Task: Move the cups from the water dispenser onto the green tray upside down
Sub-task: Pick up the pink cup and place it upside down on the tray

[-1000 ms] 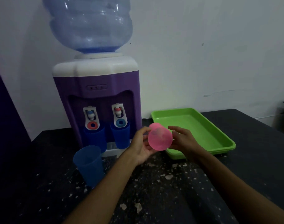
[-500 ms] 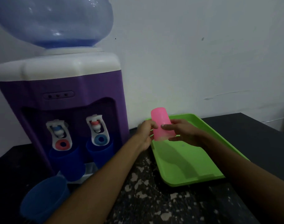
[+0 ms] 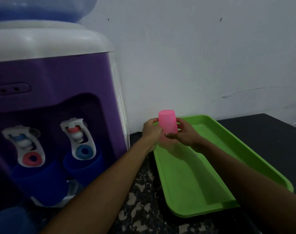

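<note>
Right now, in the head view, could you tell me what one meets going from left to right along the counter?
Red tap → blue tap → left hand → pink cup → right hand → tray.

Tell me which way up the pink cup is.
Upside down: the pink cup shows its closed, narrower base on top and widens downward, held between the left hand and right hand over the green tray.

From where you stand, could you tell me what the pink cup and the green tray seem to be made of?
Pink cup: probably thin plastic, matte and slightly translucent, glowing evenly. Green tray: likely moulded plastic, smooth with a soft sheen, its rim rounded and one uniform colour.
</note>
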